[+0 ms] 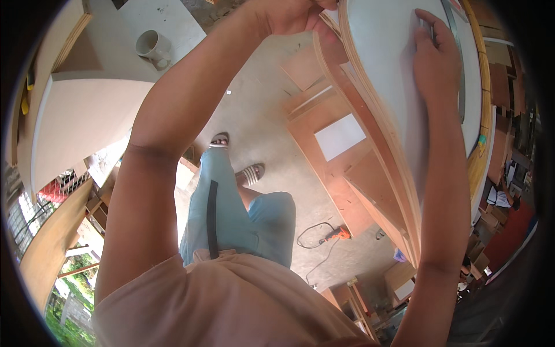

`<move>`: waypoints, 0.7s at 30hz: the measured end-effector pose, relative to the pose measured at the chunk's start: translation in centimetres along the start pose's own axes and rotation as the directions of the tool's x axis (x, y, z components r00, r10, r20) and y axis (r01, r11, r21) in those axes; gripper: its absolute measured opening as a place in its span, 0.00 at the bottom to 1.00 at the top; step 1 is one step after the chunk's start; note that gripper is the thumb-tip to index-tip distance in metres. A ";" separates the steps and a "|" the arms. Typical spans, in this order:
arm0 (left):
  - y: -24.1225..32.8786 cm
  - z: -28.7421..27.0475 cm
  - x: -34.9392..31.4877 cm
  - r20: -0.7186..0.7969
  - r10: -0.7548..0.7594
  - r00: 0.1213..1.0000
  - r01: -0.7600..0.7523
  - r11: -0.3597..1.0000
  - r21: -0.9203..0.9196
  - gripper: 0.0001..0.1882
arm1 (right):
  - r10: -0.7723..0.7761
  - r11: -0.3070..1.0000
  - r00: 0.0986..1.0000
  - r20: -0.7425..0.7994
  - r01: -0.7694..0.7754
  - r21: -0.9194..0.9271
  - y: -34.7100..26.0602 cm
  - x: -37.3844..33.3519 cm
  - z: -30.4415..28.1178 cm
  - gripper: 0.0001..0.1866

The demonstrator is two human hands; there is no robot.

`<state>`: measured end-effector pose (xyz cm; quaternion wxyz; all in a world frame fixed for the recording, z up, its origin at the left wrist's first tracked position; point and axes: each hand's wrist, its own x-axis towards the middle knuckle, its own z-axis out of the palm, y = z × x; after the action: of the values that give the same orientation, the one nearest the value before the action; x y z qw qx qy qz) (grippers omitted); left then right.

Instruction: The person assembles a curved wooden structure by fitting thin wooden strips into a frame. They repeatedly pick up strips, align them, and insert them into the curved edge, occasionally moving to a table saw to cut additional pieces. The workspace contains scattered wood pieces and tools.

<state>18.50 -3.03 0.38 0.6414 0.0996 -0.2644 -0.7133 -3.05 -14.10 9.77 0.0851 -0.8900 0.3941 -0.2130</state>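
Note:
A large pale-topped plywood panel [378, 58] stretches along my right side, its layered edge facing me. My left hand [292, 16] is at the panel's near edge at the top, fingers curled over it; the fingertips are partly cut off. On the panel's surface rests my right hand [437, 61], its fingers closed round a small, slim greyish object too hidden to name. Just right of that hand lies a long thin grey metal strip [461, 87], like a straightedge, along the far side of the panel.
Under the panel are brown plywood boards [361, 194] and a white rectangular piece [340, 137]. An orange corded power tool [337, 233] lies on the floor, its cord looping. At left, a white mug [152, 46] stands on a pale table [173, 23] beside a large board [87, 121].

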 end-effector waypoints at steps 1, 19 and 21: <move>0.1 -0.2 0.0 0.021 0.008 1.000 -0.008 1.000 -0.011 0.36 | 0.046 0.999 0.998 0.033 -0.045 -0.020 -0.2 0.0 -0.3 0.19; 2.2 -0.4 3.0 0.078 -0.082 0.994 0.063 0.973 0.222 0.23 | -0.087 0.991 0.970 -0.226 0.060 -0.122 -5.3 -3.6 -0.4 0.13; 1.9 0.3 3.5 0.039 -0.022 0.999 0.008 0.941 0.338 0.21 | -0.139 0.986 0.962 -0.233 0.112 -0.124 -4.1 -2.5 -0.3 0.13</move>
<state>19.44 -6.37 2.26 0.6036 0.1949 -0.3955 -0.6643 -1.97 -9.54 10.60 -0.0259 -0.8840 0.3552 -0.3027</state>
